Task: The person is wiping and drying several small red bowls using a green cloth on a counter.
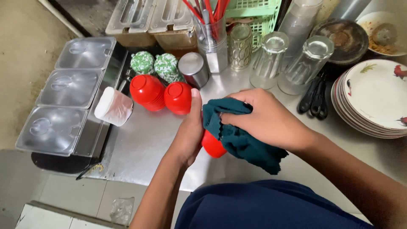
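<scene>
1. Down at the middle of the steel counter (140, 148), the left hand (186, 131) is wrapped around a red plastic cup (212, 145), thumb stretched up along its side.
2. Only the lower part of that cup shows; the rest is hidden behind the hand and the cloth.
3. The right hand (265, 118) is closed on a dark green cloth (241, 140) and presses it against the cup, fingers curled into the fabric.
4. A loose end of the cloth hangs below the right wrist, over the counter.
5. Just behind the left thumb, two more red cups (163, 94) lie on their sides, touching each other.
6. Behind them sit two green-and-white patterned lids (154, 65) and a small steel canister (193, 69).
7. A white tumbler (113, 107) lies tipped at the counter's left edge, beside a row of three covered steel condiment trays (68, 91).
8. Farther back stand upturned clear glasses (288, 63) and a holder of red chopsticks (210, 25).
9. At right, a stack of white plates (373, 101) with painted roosters rests near black-handled utensils (316, 99).
</scene>
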